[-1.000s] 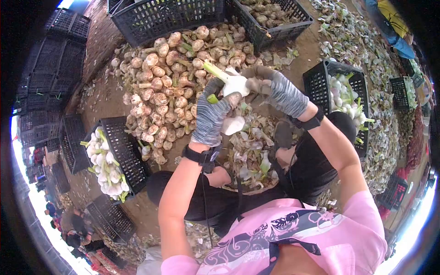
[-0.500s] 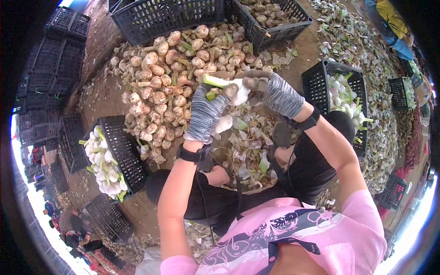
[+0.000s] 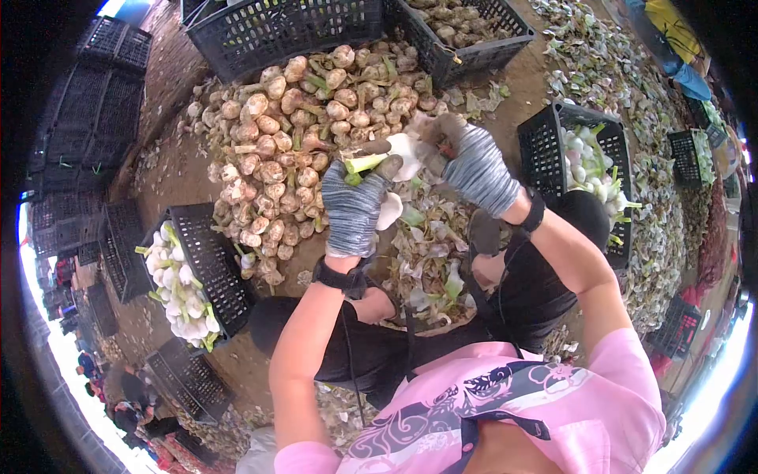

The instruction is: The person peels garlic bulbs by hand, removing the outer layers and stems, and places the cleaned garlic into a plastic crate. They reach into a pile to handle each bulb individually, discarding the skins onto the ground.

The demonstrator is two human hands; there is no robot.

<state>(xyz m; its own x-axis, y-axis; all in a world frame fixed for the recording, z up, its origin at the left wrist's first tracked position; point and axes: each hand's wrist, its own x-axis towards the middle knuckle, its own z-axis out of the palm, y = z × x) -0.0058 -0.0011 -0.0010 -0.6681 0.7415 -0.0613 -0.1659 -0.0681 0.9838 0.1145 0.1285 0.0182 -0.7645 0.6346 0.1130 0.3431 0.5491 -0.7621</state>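
The person sits low on the ground with both gloved hands raised over the lap. The garlic bulb (image 3: 404,148) is held in the air between them, above the heap of shed skins (image 3: 430,253) and just in front of the pile of unpeeled garlic (image 3: 292,134).

The left hand (image 3: 353,207) is closed around the green stalk (image 3: 365,163); the stalk appears to serve as a handle, which steadies the bulb and leaves its head exposed. The right hand (image 3: 466,162) is curled narrow, fingertips pinched onto the head from the far side. A white piece (image 3: 388,209) hangs under the left palm; whether it is skin or a second bulb cannot be told.

The bulb shows clean white where it is bare; its stalk is pale green with a cut end. The pile behind it is brown and earthy by contrast.

A black crate (image 3: 207,261) stands at the person's left and holds white bulbs (image 3: 178,288); a second crate (image 3: 545,146) at the right holds more of the same; both stand within arm's reach, probably for that reason.
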